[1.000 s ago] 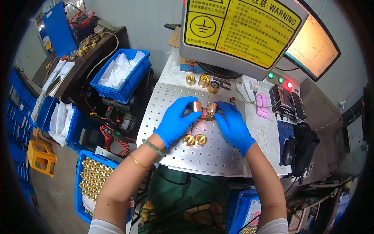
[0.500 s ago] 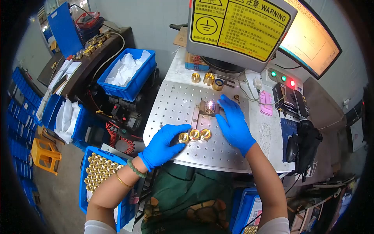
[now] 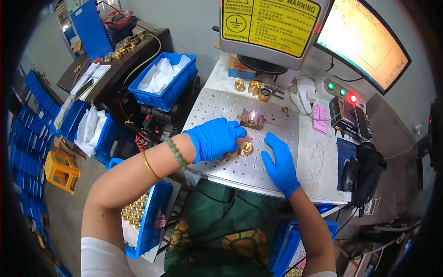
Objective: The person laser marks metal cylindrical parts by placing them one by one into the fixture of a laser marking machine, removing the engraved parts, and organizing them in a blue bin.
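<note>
My left hand point(image 3: 216, 139), in a blue glove, is closed over brass fittings on the perforated metal plate point(image 3: 217, 104); its fingertips are partly hidden. Just right of its fingers sits a brass ring fitting point(image 3: 245, 148). My right hand point(image 3: 280, 165), also gloved, rests over the plate's right side with fingers apart and nothing in them. Beyond both hands, a brass fitting point(image 3: 252, 118) stands in a small metal holder point(image 3: 244, 121), with bright light on it. Three more fittings, one a brass ring point(image 3: 254, 87), stand at the plate's back edge.
A machine head with a yellow warning label point(image 3: 272, 23) hangs over the back. A lit monitor point(image 3: 364, 41), pink tray point(image 3: 319, 119) and black box point(image 3: 345, 115) are at the right. Blue bins, one with white paper point(image 3: 164, 76), one with brass fittings point(image 3: 134, 213), stand left.
My left hand went from the holder down to the front fittings, then moved over them. My right hand has drawn back from the holder. The light now falls on the held fitting.
</note>
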Action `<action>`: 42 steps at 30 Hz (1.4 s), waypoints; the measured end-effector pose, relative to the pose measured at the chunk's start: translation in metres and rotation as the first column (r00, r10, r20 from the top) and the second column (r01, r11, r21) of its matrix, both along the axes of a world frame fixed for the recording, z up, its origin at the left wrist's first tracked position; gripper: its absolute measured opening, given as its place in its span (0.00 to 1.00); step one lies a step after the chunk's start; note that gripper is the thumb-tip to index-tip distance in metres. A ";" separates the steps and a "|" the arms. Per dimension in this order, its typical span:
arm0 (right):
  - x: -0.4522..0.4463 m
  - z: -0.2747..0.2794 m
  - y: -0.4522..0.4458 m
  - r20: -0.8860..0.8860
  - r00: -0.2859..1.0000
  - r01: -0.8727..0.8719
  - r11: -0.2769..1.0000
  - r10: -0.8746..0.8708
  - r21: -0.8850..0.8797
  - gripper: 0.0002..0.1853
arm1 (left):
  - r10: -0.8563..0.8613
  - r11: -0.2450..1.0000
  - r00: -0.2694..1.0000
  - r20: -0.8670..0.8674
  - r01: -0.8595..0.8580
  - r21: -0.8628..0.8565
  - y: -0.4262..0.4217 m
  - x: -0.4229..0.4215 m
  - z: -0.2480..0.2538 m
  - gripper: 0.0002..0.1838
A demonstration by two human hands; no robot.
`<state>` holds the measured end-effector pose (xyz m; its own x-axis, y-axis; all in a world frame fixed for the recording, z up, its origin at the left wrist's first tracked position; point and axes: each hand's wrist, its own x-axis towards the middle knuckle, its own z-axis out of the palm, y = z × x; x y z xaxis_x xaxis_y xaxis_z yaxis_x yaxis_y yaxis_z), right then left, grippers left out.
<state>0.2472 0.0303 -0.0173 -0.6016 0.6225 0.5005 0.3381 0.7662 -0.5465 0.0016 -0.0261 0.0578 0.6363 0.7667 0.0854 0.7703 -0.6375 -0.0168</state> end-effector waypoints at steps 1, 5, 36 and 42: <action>0.000 0.000 0.000 -0.006 1.000 0.003 1.000 -0.003 -0.014 0.21 | 0.004 1.000 1.000 -0.008 -0.004 0.000 -0.001 0.003 0.002 0.08; -0.001 -0.004 -0.001 -0.004 1.000 0.028 1.000 -0.027 0.008 0.21 | -0.125 0.991 0.992 0.003 0.125 -0.054 -0.006 0.018 0.010 0.07; 0.002 -0.012 0.005 0.058 0.998 -0.014 0.991 0.022 -0.136 0.24 | 0.987 -0.140 -0.122 -0.104 -0.972 -0.189 -0.412 -0.047 -0.100 0.13; 0.005 -0.017 0.008 0.065 0.997 -0.037 0.997 0.041 -0.070 0.25 | 0.972 -0.160 -0.091 -0.215 -0.930 -0.330 -0.404 -0.053 -0.082 0.14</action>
